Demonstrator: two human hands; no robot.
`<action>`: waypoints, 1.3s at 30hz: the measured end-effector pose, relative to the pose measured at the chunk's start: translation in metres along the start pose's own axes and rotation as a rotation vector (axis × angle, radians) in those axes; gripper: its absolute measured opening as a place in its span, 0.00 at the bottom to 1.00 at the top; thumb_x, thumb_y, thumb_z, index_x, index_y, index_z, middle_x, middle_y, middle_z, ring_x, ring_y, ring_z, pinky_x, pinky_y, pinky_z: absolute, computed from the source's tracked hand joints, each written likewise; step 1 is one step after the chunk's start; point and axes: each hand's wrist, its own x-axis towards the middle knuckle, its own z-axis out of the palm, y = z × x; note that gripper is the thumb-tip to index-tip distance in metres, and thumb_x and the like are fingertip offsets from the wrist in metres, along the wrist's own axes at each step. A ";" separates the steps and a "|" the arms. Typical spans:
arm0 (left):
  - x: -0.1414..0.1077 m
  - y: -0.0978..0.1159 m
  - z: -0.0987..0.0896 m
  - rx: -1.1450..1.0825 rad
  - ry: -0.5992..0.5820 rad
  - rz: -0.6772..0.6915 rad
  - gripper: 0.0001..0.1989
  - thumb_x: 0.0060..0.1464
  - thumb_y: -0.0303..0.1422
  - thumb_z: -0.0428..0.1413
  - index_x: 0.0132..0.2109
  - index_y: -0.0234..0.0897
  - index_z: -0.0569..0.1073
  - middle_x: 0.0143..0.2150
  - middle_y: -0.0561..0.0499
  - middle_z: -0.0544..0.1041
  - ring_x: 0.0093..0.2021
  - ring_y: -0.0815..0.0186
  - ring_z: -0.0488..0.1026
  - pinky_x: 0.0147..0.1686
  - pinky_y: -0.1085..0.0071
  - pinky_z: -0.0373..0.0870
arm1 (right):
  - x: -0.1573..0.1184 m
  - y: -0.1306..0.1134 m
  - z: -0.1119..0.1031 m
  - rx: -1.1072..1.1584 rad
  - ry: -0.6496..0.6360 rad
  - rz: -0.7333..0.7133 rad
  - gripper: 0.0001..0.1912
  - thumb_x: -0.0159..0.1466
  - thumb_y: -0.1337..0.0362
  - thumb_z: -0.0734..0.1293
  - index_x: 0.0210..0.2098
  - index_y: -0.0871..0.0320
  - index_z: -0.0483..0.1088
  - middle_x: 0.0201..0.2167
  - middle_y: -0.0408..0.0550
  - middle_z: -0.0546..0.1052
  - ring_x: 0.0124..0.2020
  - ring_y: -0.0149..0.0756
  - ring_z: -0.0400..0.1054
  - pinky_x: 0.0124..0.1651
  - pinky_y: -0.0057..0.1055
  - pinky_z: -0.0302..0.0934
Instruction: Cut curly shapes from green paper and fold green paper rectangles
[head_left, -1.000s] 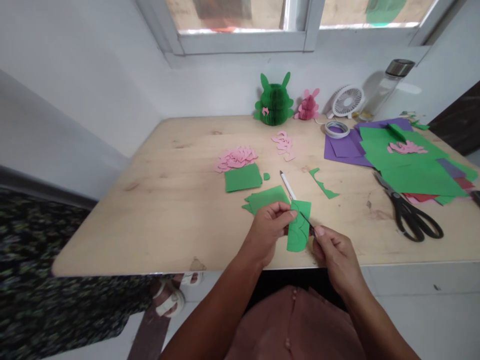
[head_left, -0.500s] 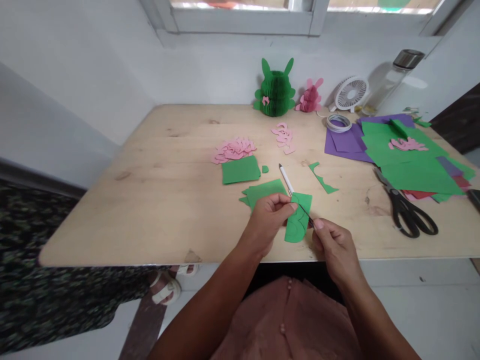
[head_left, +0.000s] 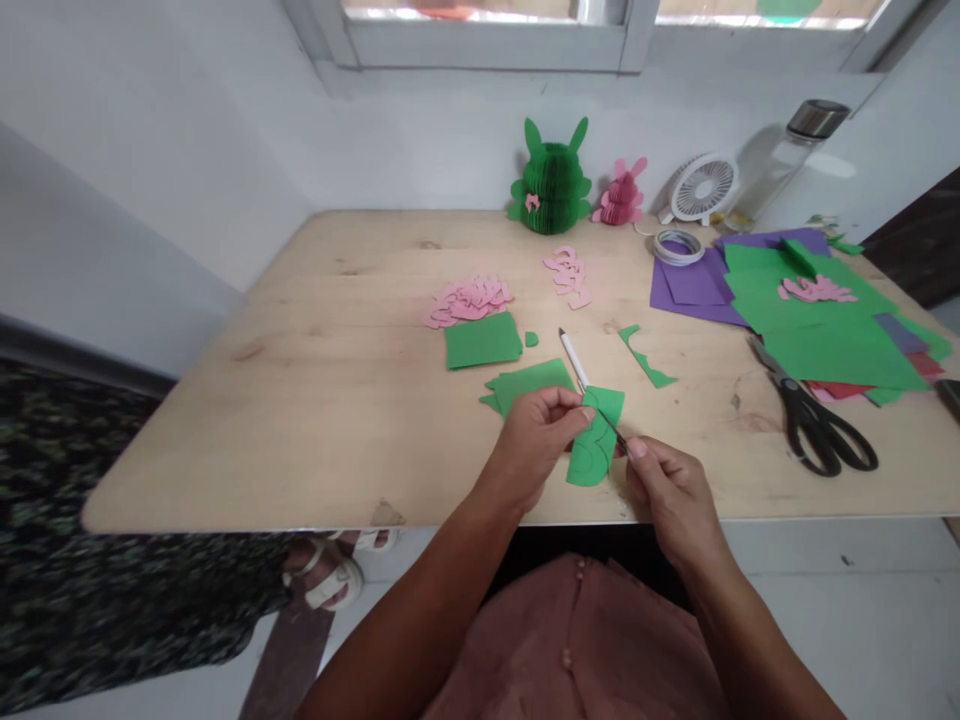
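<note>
Pinching the green card (head_left: 589, 463) in the left hand (head_left: 536, 445), over the tabletop (head_left: 337, 400) near the front edge. Clamping a dark blade (head_left: 618, 436) in the right hand (head_left: 673, 495), across the card. Working just in front of the pen (head_left: 572, 357), left of scissors (head_left: 796, 398) toward the right edge.

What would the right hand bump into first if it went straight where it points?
Probably the green paper with curved lines, held by the left hand. The thin dark tool in the right hand overlaps it in view; depth is unclear.
</note>
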 end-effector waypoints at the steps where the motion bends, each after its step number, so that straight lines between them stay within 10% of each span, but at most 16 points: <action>1: 0.000 0.000 0.000 0.002 0.002 -0.002 0.09 0.39 0.32 0.62 0.25 0.35 0.68 0.18 0.60 0.66 0.19 0.77 0.61 0.22 0.78 0.58 | 0.000 0.000 0.000 0.006 0.000 -0.003 0.23 0.61 0.49 0.64 0.17 0.57 0.58 0.16 0.36 0.51 0.20 0.26 0.42 0.22 0.28 0.36; 9: 0.000 -0.001 0.001 0.001 -0.001 0.009 0.09 0.39 0.32 0.62 0.25 0.35 0.69 0.18 0.60 0.66 0.19 0.77 0.61 0.22 0.78 0.59 | 0.000 0.005 0.000 -0.010 0.005 0.006 0.19 0.61 0.50 0.64 0.28 0.60 0.72 0.17 0.36 0.51 0.20 0.27 0.42 0.22 0.27 0.36; 39: 0.001 0.002 0.002 -0.010 0.004 -0.039 0.14 0.37 0.37 0.65 0.26 0.34 0.69 0.21 0.56 0.71 0.21 0.75 0.65 0.24 0.77 0.62 | 0.003 -0.002 0.001 -0.026 0.002 -0.032 0.21 0.60 0.48 0.64 0.25 0.60 0.70 0.16 0.37 0.53 0.20 0.28 0.44 0.22 0.27 0.39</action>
